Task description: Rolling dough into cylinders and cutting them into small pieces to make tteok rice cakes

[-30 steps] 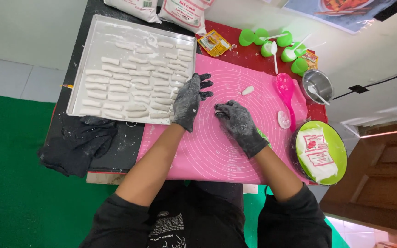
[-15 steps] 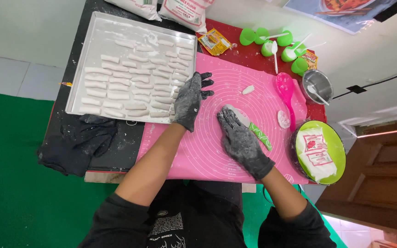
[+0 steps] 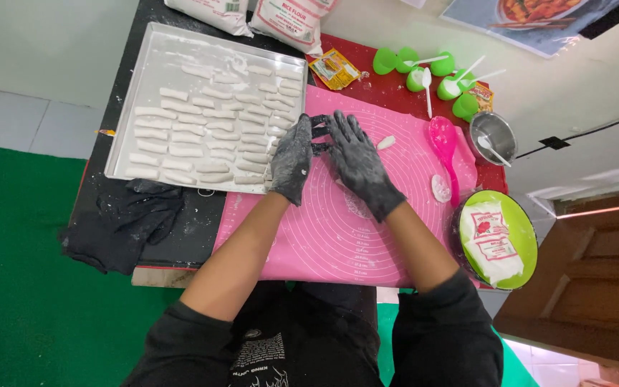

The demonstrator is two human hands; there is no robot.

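White flour bags (image 3: 252, 14) behind tray (image 3: 130, 136)

We see our gloved left hand (image 3: 293, 159) and right hand (image 3: 358, 166) flat on the pink silicone mat (image 3: 338, 236), fingertips touching; a small white dough piece (image 3: 385, 142) lies just beside.

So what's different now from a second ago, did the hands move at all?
Yes. The right hand slid up and across the pink mat until its fingers met the left hand, which hardly moved. Whether anything is held between them cannot be told. The tray of dough sticks, pink spoon and green bowl stayed put.
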